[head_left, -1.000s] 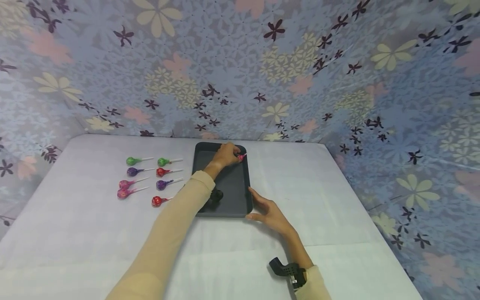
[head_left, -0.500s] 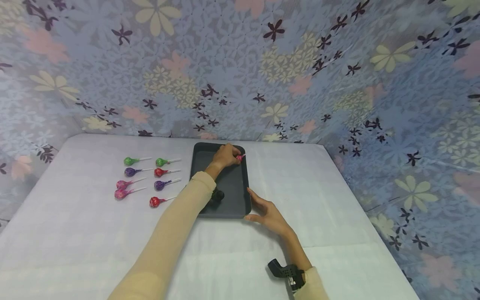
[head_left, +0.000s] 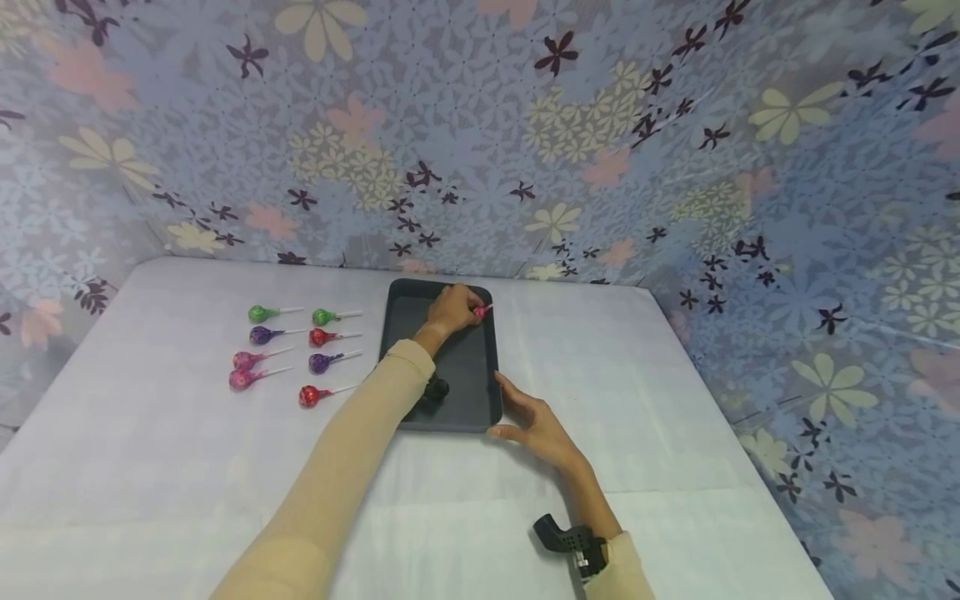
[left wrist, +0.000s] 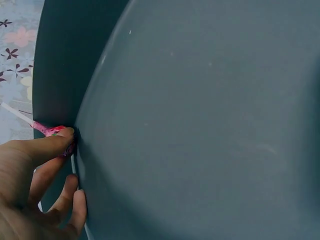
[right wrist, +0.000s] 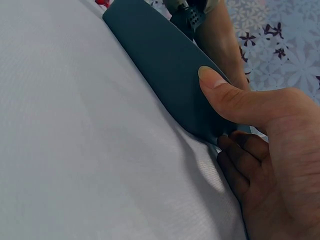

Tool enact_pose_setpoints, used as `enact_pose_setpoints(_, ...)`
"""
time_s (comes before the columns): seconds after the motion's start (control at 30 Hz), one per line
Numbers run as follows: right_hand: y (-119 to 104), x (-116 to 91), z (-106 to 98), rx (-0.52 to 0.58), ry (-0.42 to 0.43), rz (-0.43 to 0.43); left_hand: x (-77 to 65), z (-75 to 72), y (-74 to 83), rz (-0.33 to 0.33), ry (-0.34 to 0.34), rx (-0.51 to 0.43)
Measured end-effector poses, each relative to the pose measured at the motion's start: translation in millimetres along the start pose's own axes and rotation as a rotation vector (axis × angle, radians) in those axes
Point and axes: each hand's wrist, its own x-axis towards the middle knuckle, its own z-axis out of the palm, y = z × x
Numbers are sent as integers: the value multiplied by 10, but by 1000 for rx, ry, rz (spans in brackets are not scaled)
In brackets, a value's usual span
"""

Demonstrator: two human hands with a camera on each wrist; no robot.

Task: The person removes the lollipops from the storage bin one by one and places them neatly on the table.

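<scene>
My left hand (head_left: 452, 309) reaches over the far right corner of a dark grey tray (head_left: 468, 387). Its thumb and index finger pinch a pink-wrapped lollipop (left wrist: 48, 129) by the wrapped head, against the tray's inner wall. The white stick points out past the rim. Part of the candy is hidden by the fingertips. At the tray's near right corner is my right hand (head_left: 542, 430). In the right wrist view its thumb lies on the tray's outer wall, and the other fingers rest loosely beside the corner.
Left of the tray lie several lollipops in two loose columns: green (head_left: 262, 314), purple (head_left: 260, 335), pink (head_left: 242, 379) and red (head_left: 309, 396). A white cloth (head_left: 450, 517) covers the table. Floral fabric (head_left: 480, 167) hangs behind and to the right.
The head view has shifted slightly. Both hands and the pink lollipop keep nearly the same places at the tray.
</scene>
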Motion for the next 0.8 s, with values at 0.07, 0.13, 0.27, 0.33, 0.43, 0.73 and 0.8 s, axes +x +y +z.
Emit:
enact_pose_setpoints(0.07, 5, 5, 5, -5, 1, 3, -5, -6, -1, 8, 7, 2)
enact_pose_setpoints(0.13, -13, 4, 8, -7, -3, 12, -9, -10, -5, 16, 8, 13)
enact_pose_setpoints(0.27, -163, -23, -3, -6, -20, 15, -24, -28, 3, 41, 4, 28)
enact_pose_setpoints(0.33, -244, -38, -12, -6, -25, 18, -35, -45, 7, 54, 1, 29)
enact_pose_setpoints(0.43, -315, -52, -17, -10, -26, 16, -53, -79, -2, 61, -4, 25)
enact_pose_setpoints(0.73, -272, -68, -23, 10, -25, 14, -126, -194, -71, 86, -24, -4)
enact_pose_setpoints(0.8, -264, -75, -29, 12, -22, 12, -142, -214, -78, 93, -22, -1)
